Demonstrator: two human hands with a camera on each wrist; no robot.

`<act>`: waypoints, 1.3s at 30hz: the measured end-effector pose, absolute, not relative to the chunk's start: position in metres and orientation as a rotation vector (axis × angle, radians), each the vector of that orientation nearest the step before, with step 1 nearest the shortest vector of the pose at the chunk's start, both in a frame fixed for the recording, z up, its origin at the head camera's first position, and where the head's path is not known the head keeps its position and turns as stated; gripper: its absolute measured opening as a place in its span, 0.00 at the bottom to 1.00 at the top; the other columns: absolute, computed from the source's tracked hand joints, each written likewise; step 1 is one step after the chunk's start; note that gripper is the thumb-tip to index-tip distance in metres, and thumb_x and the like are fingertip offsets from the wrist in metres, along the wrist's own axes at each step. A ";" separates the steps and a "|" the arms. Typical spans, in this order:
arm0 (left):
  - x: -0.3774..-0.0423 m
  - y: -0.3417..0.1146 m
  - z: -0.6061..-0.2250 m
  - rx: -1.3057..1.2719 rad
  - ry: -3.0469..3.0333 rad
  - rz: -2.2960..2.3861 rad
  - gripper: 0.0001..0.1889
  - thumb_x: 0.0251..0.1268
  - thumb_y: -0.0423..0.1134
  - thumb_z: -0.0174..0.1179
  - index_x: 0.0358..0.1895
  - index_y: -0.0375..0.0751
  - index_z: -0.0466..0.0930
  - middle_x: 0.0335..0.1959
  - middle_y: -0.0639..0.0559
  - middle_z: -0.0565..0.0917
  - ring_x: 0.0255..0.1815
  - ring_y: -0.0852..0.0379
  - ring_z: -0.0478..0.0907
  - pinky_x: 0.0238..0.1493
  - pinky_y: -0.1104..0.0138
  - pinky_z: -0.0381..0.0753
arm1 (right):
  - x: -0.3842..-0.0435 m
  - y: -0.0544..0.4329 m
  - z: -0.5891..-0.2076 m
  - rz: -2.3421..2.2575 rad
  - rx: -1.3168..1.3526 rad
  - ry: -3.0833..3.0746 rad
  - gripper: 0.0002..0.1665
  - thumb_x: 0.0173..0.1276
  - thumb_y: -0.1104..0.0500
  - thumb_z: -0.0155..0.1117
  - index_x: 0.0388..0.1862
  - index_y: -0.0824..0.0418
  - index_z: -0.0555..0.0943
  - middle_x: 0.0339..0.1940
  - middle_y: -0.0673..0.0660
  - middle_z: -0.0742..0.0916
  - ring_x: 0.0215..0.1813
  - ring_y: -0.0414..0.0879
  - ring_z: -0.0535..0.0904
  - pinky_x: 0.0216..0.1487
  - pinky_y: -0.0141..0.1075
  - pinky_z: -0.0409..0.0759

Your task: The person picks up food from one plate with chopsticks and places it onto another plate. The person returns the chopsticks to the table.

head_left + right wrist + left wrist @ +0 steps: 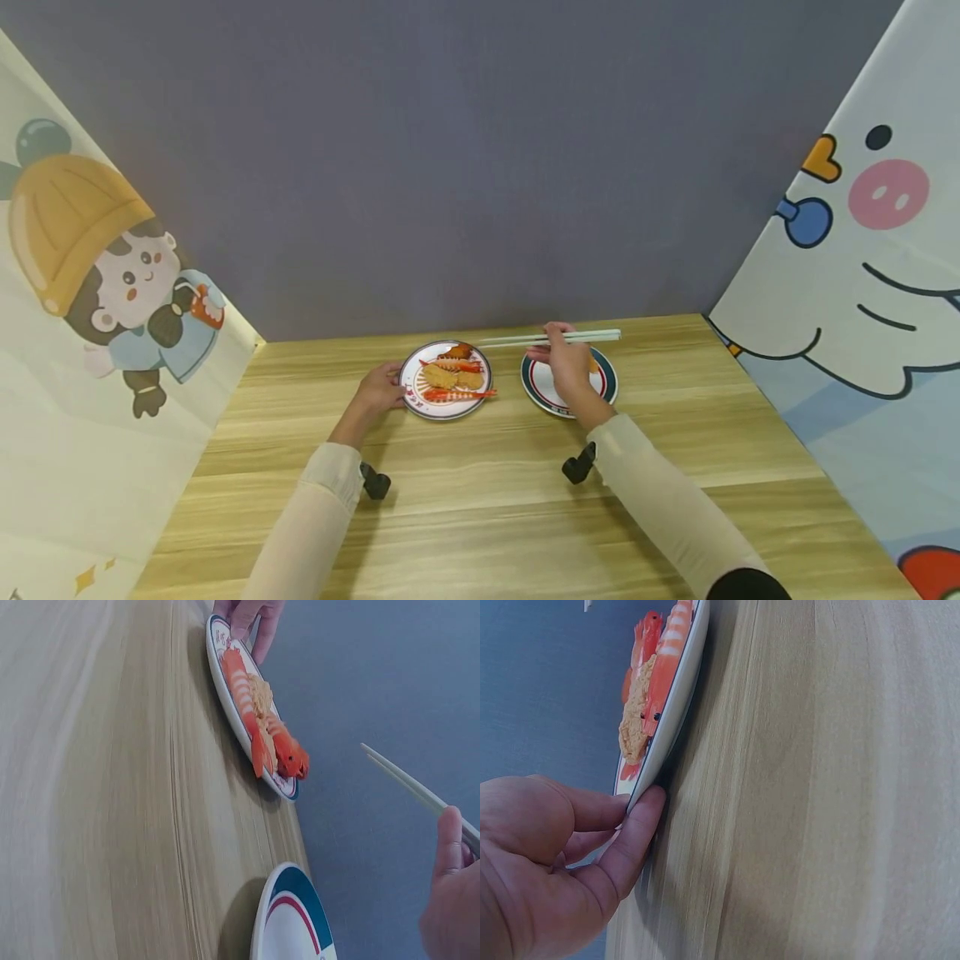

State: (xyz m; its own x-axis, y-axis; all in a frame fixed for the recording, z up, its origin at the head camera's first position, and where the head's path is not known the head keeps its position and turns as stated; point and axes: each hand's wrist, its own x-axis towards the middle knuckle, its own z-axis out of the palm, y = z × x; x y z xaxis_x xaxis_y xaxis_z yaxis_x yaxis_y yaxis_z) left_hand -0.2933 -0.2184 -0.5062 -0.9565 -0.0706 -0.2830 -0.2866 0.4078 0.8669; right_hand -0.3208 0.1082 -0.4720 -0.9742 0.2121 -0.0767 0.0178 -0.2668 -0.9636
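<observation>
At the left, my left hand [381, 389] pinches the rim of a white plate [676, 697], thumb on top and fingers beneath. On this plate lie red-striped shrimp [452, 395] and golden fried pieces [438, 377], with a browner piece [459, 351] at the back. My right hand [564, 358] grips a pair of pale chopsticks [596, 336], held level with the tips pointing left towards the shrimp plate. Below that hand stands a second plate [289, 919] with a dark green rim and a red ring. An orange bit [593, 365] shows on it, partly hidden by the hand.
Both plates stand on a wood-grain table [465, 500], near its back edge. A grey panel [480, 167] rises behind it. Cartoon-printed panels flank the table, left [67, 433] and right [885, 450]. A small black device [375, 482] is worn at each wrist.
</observation>
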 end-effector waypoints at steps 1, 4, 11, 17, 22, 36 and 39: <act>-0.293 -0.218 -0.506 -0.318 2.462 1.573 0.31 0.69 0.21 0.54 0.75 0.33 0.64 0.51 0.34 0.75 0.35 0.55 0.79 0.35 0.67 0.90 | -0.321 0.110 -0.472 2.382 -0.293 -1.831 0.19 0.78 0.55 0.56 0.55 0.71 0.75 0.28 0.61 0.90 0.23 0.42 0.88 0.31 0.35 0.91; -0.293 -0.218 -0.505 -0.330 2.464 1.565 0.31 0.69 0.21 0.53 0.75 0.33 0.64 0.52 0.33 0.74 0.36 0.54 0.79 0.35 0.66 0.90 | -0.320 0.116 -0.473 2.372 -0.307 -1.823 0.17 0.78 0.55 0.57 0.53 0.69 0.77 0.30 0.62 0.90 0.23 0.43 0.88 0.31 0.36 0.91; -0.292 -0.218 -0.503 -0.345 2.460 1.574 0.31 0.68 0.20 0.54 0.75 0.32 0.65 0.51 0.35 0.74 0.36 0.54 0.78 0.35 0.66 0.90 | -0.320 0.129 -0.475 2.373 -0.307 -1.790 0.08 0.78 0.58 0.55 0.46 0.62 0.77 0.27 0.55 0.89 0.25 0.43 0.89 0.34 0.38 0.91; -0.293 -0.219 -0.505 -0.340 2.461 1.581 0.30 0.67 0.20 0.54 0.74 0.32 0.66 0.49 0.36 0.73 0.35 0.55 0.78 0.33 0.68 0.89 | -0.321 0.142 -0.477 2.380 -0.290 -1.717 0.06 0.78 0.60 0.54 0.43 0.63 0.75 0.22 0.51 0.88 0.23 0.42 0.88 0.30 0.33 0.90; -0.294 -0.219 -0.507 -0.324 2.460 1.594 0.30 0.67 0.20 0.54 0.74 0.31 0.66 0.46 0.38 0.73 0.34 0.56 0.77 0.32 0.68 0.89 | -0.321 0.157 -0.477 2.367 -0.332 -1.675 0.09 0.78 0.60 0.55 0.45 0.68 0.75 0.23 0.51 0.88 0.22 0.42 0.88 0.29 0.32 0.90; -0.295 -0.218 -0.507 -0.346 2.460 1.571 0.30 0.68 0.20 0.55 0.74 0.34 0.67 0.47 0.39 0.73 0.35 0.56 0.77 0.34 0.69 0.89 | -0.321 0.197 -0.485 2.327 -0.442 -1.601 0.11 0.76 0.61 0.57 0.47 0.70 0.75 0.26 0.57 0.87 0.22 0.44 0.88 0.30 0.36 0.90; -0.296 -0.218 -0.507 -0.350 2.453 1.579 0.30 0.68 0.20 0.54 0.74 0.34 0.67 0.46 0.40 0.73 0.35 0.56 0.77 0.33 0.69 0.89 | -0.320 0.205 -0.487 2.315 -0.485 -1.622 0.09 0.75 0.60 0.58 0.46 0.66 0.75 0.23 0.55 0.88 0.22 0.44 0.88 0.32 0.38 0.91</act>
